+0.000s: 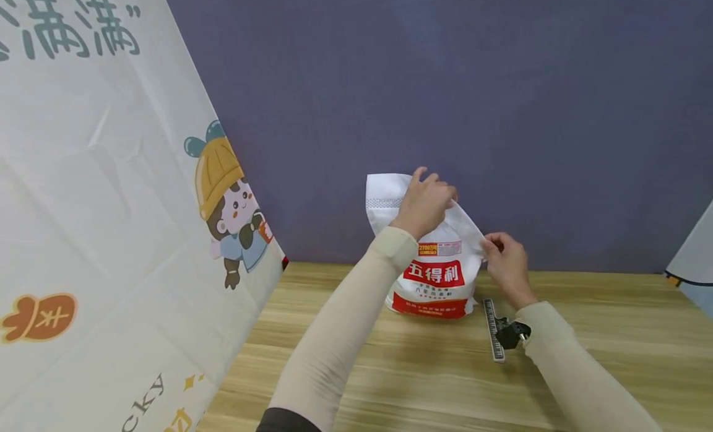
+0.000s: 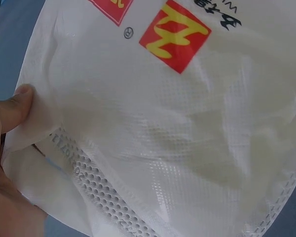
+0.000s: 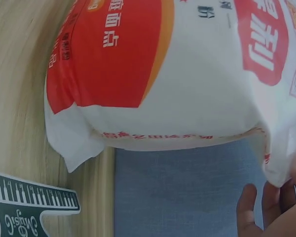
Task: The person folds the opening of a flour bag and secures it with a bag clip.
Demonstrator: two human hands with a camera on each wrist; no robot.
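Note:
A white flour bag (image 1: 437, 289) with red printed panels stands upright on the wooden table, its upper part folding over at the right. My left hand (image 1: 426, 200) grips the bag's top edge; in the left wrist view its thumb (image 2: 22, 101) presses the white plastic near a dotted band (image 2: 103, 192), the fingers partly hidden behind. Lower down at the right, my right hand (image 1: 507, 262) pinches the bag's side corner between thumb and fingers. The right wrist view shows that hand (image 3: 281, 207) at the bag's drawn-out corner.
A bag clip (image 1: 494, 333) with a piano-key print lies on the table (image 1: 412, 370), right of the bag and beside my right forearm. Behind the table hangs a dark blue-grey cloth (image 1: 445, 79). A white printed sheet (image 1: 111, 203) borders the left side.

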